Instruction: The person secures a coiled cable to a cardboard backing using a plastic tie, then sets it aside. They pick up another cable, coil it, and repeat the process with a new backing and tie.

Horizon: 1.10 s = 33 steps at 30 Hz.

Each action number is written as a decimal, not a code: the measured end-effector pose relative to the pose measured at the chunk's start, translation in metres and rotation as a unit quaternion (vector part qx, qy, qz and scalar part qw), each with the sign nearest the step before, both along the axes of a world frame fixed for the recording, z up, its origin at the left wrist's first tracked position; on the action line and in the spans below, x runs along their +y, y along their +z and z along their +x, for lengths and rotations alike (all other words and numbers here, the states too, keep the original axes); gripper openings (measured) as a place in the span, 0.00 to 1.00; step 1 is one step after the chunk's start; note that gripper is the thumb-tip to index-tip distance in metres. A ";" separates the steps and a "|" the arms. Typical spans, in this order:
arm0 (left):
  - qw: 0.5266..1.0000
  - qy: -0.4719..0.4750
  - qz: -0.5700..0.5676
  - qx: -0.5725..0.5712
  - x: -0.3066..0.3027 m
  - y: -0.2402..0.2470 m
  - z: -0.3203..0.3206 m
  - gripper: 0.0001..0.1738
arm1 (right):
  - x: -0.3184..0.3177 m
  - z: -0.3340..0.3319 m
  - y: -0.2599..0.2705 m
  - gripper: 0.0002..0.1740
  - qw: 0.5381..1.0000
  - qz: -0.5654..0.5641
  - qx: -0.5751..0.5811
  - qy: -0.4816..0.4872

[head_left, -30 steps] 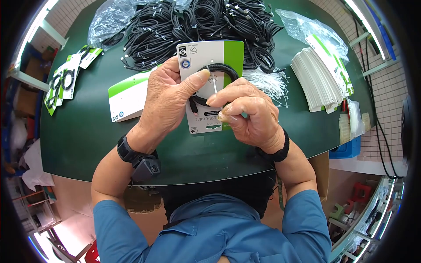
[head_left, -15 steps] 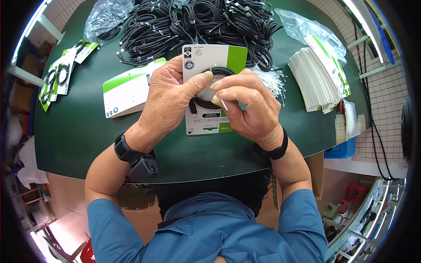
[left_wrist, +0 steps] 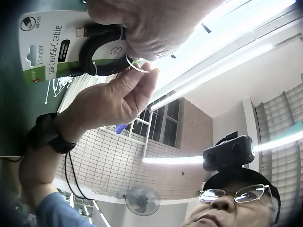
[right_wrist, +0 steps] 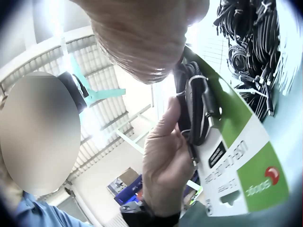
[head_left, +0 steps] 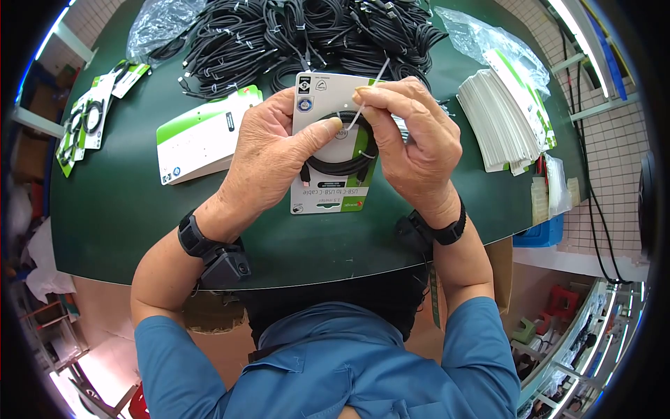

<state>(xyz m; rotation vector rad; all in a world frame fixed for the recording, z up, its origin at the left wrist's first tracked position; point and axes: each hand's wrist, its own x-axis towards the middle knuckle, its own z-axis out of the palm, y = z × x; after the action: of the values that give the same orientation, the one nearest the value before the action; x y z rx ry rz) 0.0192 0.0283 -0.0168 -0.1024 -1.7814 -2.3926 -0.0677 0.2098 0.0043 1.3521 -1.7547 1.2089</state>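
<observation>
My left hand grips a white and green cable card, thumb pressing a coiled black USB-C cable against its front. The card is upside down in the head view. Over the coil's upper right, my right hand pinches a thin white cable tie between thumb and fingers; its tail sticks up past the fingertips. In the left wrist view the tie runs from the coil to the right hand's fingertips. A second white tie loops round the coil's right side. The left hand's fingers are hidden behind the card.
Black cables are heaped at the back. A stack of cards lies at left, a larger card stack at right. Finished-looking cards with cables lie far left. Clear plastic bags sit at the back corners.
My right hand has moved up and to the right from the coil's lower middle, and the tie it pinches now points upward. The left hand keeps its hold on card and cable.
</observation>
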 end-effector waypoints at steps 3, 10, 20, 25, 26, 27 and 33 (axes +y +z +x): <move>1.000 0.001 -0.005 -0.006 0.001 0.002 0.001 0.17 | 0.001 -0.002 -0.003 0.15 0.999 0.010 0.044 -0.010; 1.000 0.000 -0.007 -0.004 0.001 0.005 0.002 0.16 | 0.010 0.003 0.001 0.19 0.995 0.053 0.084 -0.004; 1.000 0.012 -0.008 0.012 0.000 0.006 0.002 0.15 | 0.009 0.007 -0.003 0.22 0.995 0.025 0.090 0.020; 1.000 0.015 -0.015 0.013 -0.001 0.005 0.001 0.16 | 0.007 0.007 -0.002 0.21 0.996 0.020 0.087 0.012; 1.000 0.015 -0.016 0.012 -0.001 0.004 0.001 0.16 | 0.007 0.006 -0.003 0.21 0.996 0.020 0.087 0.012; 1.000 0.016 -0.017 0.010 -0.001 0.003 0.001 0.16 | 0.007 0.006 -0.003 0.21 0.996 0.022 0.089 0.012; 1.000 0.015 -0.022 0.012 -0.001 0.003 0.000 0.17 | 0.006 0.005 -0.003 0.20 0.996 0.024 0.091 0.011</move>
<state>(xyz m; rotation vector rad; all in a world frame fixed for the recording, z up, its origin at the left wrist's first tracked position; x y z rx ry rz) 0.0195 0.0269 -0.0133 -0.1088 -1.8119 -2.3230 -0.0629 0.2162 0.0016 1.4644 -1.6535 1.0274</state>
